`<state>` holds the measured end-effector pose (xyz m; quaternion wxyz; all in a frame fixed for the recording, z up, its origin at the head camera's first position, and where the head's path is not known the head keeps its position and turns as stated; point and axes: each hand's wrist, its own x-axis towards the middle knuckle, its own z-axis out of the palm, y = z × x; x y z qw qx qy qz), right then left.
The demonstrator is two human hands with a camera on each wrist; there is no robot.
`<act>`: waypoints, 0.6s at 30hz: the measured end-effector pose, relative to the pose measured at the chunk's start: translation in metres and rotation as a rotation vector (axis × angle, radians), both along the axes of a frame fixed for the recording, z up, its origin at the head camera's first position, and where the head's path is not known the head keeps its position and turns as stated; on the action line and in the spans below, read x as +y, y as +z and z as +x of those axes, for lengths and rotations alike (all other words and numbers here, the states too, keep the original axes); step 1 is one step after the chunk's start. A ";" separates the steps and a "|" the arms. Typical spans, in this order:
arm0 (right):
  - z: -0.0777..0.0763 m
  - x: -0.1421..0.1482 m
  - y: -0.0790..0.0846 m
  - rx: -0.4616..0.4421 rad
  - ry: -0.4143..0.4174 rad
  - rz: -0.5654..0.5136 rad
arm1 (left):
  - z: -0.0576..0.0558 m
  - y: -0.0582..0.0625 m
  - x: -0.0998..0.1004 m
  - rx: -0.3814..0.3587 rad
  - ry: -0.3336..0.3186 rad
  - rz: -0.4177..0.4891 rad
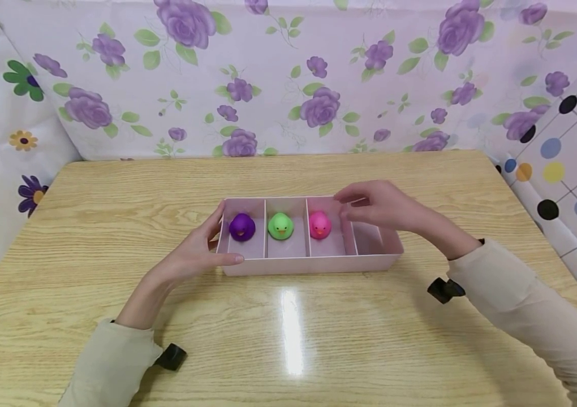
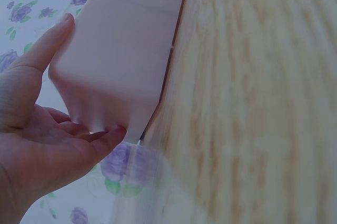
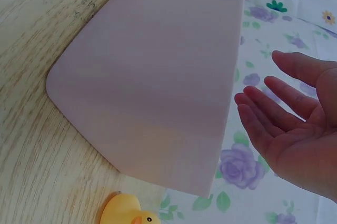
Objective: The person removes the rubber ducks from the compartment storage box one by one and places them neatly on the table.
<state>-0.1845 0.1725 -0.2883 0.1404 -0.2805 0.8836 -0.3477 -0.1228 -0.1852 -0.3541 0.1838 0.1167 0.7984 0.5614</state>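
Note:
A long pale pink divided box sits on the table, its compartments in one row. From left to right, a purple duck, a green duck and a pink duck occupy separate compartments. My left hand grips the box's left end, thumb along the front rim and fingers bent against the end wall. Over the right part of the box hovers my right hand, fingers loosely bent around nothing. The right wrist view shows a yellow duck on the table beside the box; the head view hides it.
The wood-grain table extends around the box. Behind it hangs a purple-flowered cloth, with a dotted cloth at the right and another flowered one at the left. A black strap piece sticks out from the left sleeve.

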 end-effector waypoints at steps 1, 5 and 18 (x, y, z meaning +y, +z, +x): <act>-0.001 -0.001 -0.001 0.003 0.008 0.007 | 0.000 0.000 0.000 -0.002 0.000 0.002; -0.003 -0.008 -0.004 0.013 0.039 0.038 | 0.000 0.001 0.000 -0.003 0.002 0.003; -0.009 -0.029 -0.008 -0.007 0.065 0.136 | 0.000 0.000 0.000 0.014 -0.003 -0.011</act>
